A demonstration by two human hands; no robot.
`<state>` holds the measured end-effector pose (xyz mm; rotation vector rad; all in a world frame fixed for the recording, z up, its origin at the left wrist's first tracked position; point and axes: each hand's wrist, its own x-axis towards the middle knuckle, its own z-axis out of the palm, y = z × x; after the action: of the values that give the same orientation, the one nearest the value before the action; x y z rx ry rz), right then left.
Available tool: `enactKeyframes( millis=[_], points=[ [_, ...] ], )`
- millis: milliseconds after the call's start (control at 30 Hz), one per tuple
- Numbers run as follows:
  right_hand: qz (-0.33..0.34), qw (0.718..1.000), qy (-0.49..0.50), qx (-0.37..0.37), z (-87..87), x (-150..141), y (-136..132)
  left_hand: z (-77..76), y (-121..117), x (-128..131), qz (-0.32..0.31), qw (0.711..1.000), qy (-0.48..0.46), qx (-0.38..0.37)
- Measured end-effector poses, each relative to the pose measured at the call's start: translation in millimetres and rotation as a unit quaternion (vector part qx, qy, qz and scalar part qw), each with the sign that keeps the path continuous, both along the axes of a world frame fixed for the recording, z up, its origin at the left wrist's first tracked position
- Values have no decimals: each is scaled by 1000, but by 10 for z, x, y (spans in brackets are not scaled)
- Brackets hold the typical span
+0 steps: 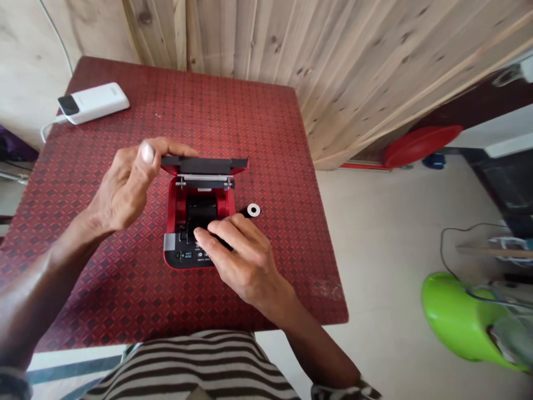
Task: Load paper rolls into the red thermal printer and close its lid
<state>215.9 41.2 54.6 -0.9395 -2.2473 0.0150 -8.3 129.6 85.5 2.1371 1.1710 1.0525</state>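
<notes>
Left hand: the left hand (125, 186) is narrow, thumb and fingers pinching the near edge of the black lid (204, 165) and holding it raised.

Right hand: the right hand (244, 258) is narrow too, its fingers (212, 236) curled over the black roll (200, 212) inside the housing; the thumb is hidden, so the firmness of the hold cannot be told.

Task's thing: the red device (172, 208) lies near the middle of the surface (266, 139), with its lid hinged open toward the far side.

Spatial relation: the black spindle (244, 214) runs on a slant from under the right fingers, up and out past the device's right wall, ending in a white ring (253, 210). Its long axis crosses the device at an angle, and the right hand is the nearer of the 2 hands, lying directly on it.

Nearby: a metal rod (204, 180) spans the underside of the lid, and a white power bank (94, 103) sits at the surface's far left corner.

Beyond: a green plastic tub (458, 322) stands on the floor (375, 222) at right.
</notes>
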Motion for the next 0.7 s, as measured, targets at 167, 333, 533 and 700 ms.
enactKeyframes(
  millis=[167, 333, 533, 700],
  points=[
    [-2, 999, -21, 27, 51, 4, -113, -67, -460, -103, -45, 987, 116, 97],
    [-14, 998, -60, 21, 60, -16, -165, -416, -800, -109, -20, 958, 189, 213],
    [-18, 999, -36, 17, -1, -13, -137, -542, -910, -80, -17, 951, 207, 229],
    [-22, 997, 67, -12, 26, 124, -119, -527, -922, -67, -5, 948, 222, 229]
  ],
)
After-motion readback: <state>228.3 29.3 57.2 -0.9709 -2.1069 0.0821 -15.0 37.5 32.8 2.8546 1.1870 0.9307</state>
